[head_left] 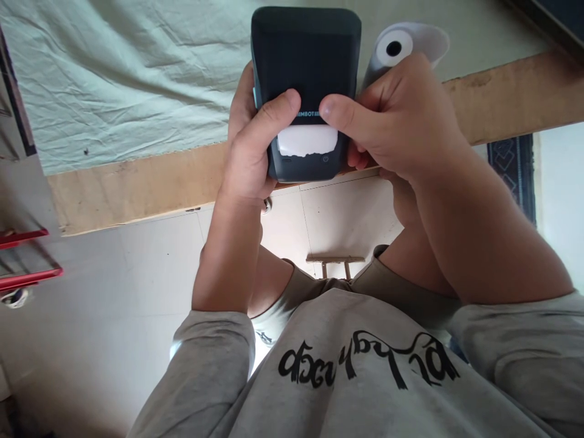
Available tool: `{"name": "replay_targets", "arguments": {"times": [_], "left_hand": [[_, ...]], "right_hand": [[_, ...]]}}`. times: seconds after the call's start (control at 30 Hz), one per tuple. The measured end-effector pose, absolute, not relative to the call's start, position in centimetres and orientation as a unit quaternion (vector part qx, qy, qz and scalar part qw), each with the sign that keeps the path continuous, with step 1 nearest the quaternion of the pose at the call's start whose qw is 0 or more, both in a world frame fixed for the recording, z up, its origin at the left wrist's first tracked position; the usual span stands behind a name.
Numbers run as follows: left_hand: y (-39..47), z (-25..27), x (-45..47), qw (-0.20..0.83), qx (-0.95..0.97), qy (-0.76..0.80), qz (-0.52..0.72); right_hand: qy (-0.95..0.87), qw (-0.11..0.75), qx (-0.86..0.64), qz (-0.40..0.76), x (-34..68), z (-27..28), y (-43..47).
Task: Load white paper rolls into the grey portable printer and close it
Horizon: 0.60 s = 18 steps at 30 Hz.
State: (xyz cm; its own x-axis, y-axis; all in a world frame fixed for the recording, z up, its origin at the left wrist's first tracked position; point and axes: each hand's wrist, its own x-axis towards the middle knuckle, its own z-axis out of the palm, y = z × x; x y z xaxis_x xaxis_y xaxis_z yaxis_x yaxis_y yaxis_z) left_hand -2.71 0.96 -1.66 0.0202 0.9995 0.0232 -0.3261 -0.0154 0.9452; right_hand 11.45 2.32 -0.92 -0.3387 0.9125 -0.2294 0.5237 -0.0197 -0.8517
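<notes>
Both hands, left hand [249, 152] and right hand [401, 115], grip the printer [305, 67] over the table edge [137, 188]

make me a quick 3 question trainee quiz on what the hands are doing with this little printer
1. True or false: both hands grip the dark printer.
2. What sticks out of the printer's slot? A) a red cable B) a white paper strip C) a key
3. What lies on the cloth behind the right hand?

Key
1. True: the left hand wraps the printer's left side with its thumb on the front, and the right hand's thumb presses the front beside it.
2. B, the white paper strip with a torn edge.
3. A white paper roll on the pale green cloth.
</notes>
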Motion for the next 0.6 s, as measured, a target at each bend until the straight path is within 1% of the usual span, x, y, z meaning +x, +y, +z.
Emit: {"name": "replay_targets", "arguments": {"times": [0.17,0.27,0.43,0.6], "left_hand": [[0.84,-1.48,-2.39,0.568,0.426,0.406,0.576],[0.80,-1.44,-2.30,0.563,0.419,0.405,0.585],[0.59,-1.45,-2.23,0.552,0.437,0.428,0.567],[0.58,-1.26,-2.30,0.568,0.422,0.401,0.582]], "right_hand": [[-0.681,0.187,-0.553,0.442,11.40,-0.82,2.16],[-0.687,0.188,-0.554,0.431,11.28,-0.75,2.15],[-0.694,0.190,-0.554,0.419,11.21,-0.73,2.07],[-0.696,0.197,-0.549,0.418,11.29,-0.73,2.00]]}}
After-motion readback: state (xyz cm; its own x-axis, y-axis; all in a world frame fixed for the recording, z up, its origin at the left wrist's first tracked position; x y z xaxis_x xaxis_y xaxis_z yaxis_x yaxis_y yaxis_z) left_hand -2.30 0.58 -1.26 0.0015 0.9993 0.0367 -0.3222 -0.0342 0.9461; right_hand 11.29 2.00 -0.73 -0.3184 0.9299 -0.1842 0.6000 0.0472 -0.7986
